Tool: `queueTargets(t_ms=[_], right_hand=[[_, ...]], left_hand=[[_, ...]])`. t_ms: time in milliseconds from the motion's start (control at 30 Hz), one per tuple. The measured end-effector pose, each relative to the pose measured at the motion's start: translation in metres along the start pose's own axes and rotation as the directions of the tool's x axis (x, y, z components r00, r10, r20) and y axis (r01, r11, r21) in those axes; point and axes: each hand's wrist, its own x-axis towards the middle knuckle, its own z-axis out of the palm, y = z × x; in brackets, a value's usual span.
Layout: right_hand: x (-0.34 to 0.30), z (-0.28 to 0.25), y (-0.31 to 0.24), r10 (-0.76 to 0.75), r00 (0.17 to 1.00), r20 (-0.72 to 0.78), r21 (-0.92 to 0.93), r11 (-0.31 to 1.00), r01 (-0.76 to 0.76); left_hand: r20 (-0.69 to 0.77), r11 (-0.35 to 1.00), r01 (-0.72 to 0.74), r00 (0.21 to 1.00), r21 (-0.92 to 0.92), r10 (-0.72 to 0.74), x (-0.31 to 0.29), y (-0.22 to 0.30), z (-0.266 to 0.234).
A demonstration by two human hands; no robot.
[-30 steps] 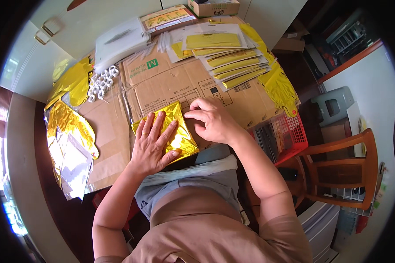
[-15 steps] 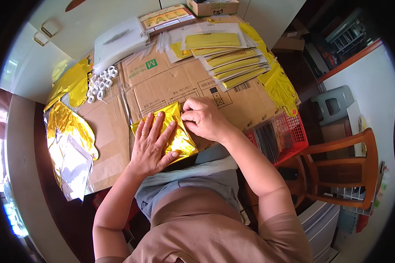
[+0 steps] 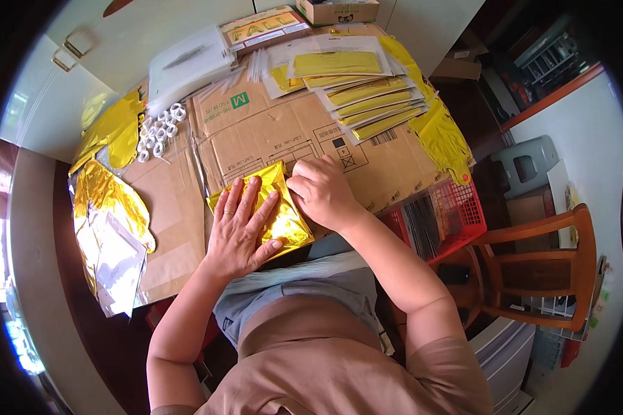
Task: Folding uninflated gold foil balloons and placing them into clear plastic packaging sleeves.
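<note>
A folded piece of shiny gold foil (image 3: pixel 287 218), like a flattened foil balloon, lies at the near edge of the cardboard-covered table. My left hand (image 3: pixel 239 225) rests flat on it, palm down, fingers spread. At its upper right edge my right hand (image 3: pixel 323 194) is closed, knuckles up. The thumb and fingertips sit right beside the foil's edge, and what they pinch, if anything, is hidden behind the fingers.
White ribbon rolls (image 3: pixel 160 129) sit at the left, near loose gold foil (image 3: pixel 112 200). Clear plastic sleeves (image 3: pixel 187 66) lie at the back. Packed gold foil packets (image 3: pixel 367 97) overlap at the back right. A red basket (image 3: pixel 464 211) and wooden chair (image 3: pixel 540 263) stand at the right.
My right hand has turned and curled more tightly, its knuckles rising, and shifted very slightly right along the foil's edge. My left hand and the foil stay in place.
</note>
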Motion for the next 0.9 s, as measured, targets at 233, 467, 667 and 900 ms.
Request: queueTargets(t_ms=[233,467,667,900], right_hand=[[-0.007,-0.012,-0.002,-0.058,0.992,0.114,0.046,0.998,0.053],[-0.011,-0.032,-0.007,-0.027,0.966,0.255,0.039,0.999,0.017],[-0.016,-0.031,-0.001,-0.080,0.974,0.210,0.069,0.995,0.067],[-0.012,-0.025,0.013,-0.036,0.992,0.123,0.007,0.999,0.035]], left_hand=[[0.004,1.000,0.005,1.000,0.001,-0.005,0.000,0.001,-0.001],[0.005,1.000,0.008,1.000,0.029,-0.008,0.000,0.002,-0.002],[0.004,0.999,0.010,1.000,0.040,-0.011,0.001,0.004,-0.001],[0.004,0.998,0.013,1.000,0.059,-0.013,0.001,0.004,0.000]])
